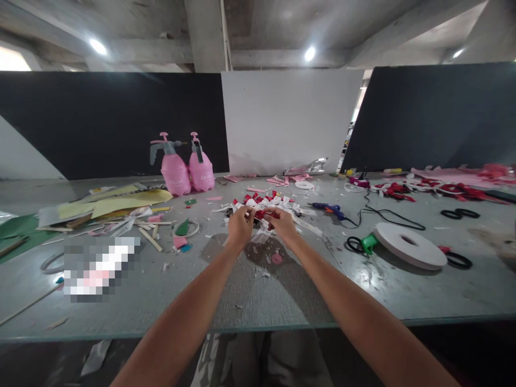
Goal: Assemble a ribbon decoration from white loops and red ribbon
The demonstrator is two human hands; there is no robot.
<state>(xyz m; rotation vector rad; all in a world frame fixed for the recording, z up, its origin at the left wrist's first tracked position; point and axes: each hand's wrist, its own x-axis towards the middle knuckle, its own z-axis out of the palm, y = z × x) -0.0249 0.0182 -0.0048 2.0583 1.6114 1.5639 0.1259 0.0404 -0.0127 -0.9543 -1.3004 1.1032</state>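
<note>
Two pink plastic spray bottles stand far left-centre on the grey scuffed counter. Left hand and right hand meet mid-counter, fingers pinched on a small red strip, glossy, folded, at the edge of a red-and-white scrap pile. Right: blue glue gun, flat white tape roll.

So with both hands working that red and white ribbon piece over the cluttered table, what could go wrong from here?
1. The left hand and right hand pinch a small red and white ribbon piece; it may slip or come undone.
2. The blue glue gun lies just beyond the right hand; a sweep could brush its tip or snag its black cord.
</note>
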